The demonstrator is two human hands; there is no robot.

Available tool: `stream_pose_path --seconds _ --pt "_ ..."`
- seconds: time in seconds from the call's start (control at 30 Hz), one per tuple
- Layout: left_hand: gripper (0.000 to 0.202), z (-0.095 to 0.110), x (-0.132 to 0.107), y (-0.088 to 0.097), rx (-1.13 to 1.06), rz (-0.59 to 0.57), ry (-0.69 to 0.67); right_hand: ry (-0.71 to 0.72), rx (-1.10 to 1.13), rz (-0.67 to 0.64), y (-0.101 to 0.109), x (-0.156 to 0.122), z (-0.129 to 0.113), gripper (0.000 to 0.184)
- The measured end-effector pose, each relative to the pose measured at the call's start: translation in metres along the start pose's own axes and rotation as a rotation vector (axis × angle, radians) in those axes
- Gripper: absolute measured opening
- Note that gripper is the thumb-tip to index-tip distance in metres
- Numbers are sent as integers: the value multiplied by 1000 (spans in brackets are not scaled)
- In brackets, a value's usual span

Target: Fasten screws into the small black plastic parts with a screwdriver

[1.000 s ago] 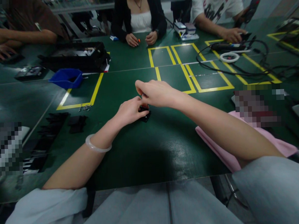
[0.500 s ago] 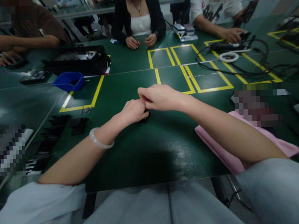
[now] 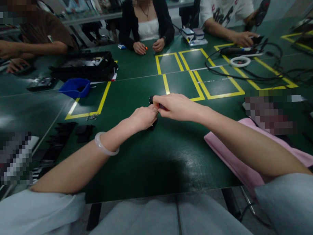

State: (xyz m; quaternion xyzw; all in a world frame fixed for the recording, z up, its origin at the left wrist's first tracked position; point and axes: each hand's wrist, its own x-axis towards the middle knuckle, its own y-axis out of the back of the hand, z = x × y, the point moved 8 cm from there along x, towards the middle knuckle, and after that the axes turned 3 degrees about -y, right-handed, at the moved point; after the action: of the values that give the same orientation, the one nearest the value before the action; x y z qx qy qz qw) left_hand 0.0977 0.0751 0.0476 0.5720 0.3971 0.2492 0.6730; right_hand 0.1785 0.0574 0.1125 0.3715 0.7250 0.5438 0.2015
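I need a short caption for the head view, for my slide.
Left hand and right hand close together at a black part over a green table, a blue bin farther off.

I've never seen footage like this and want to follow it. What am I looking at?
There's no machine here: a person works bare-handed, filmed by one camera on their head, looking forward and down. The left hand seems to hold a small black part, mostly hidden. The right hand curls close beside it; whether it grips anything is hidden too. On the green table lie a blue bin, small metal pieces and a pink cloth. Other people sit at the far side.
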Motion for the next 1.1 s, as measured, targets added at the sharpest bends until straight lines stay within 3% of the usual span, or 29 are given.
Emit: stream_pose_path --seconds 0.37,0.57,0.77,1.1 --pt "35 1 -1 -4 211 -85 0 -13 52 28 2 -3 9 18" --pt "27 2 -3 -2 221 -117 -26 -26 84 56 2 -1 10 16" --pt "24 -5 -4 -3 149 -65 -55 -29 89 122 5 8 7 17" --pt "25 -10 -6 -7 63 -4 -51 -31 72 98 -3 19 2 16"
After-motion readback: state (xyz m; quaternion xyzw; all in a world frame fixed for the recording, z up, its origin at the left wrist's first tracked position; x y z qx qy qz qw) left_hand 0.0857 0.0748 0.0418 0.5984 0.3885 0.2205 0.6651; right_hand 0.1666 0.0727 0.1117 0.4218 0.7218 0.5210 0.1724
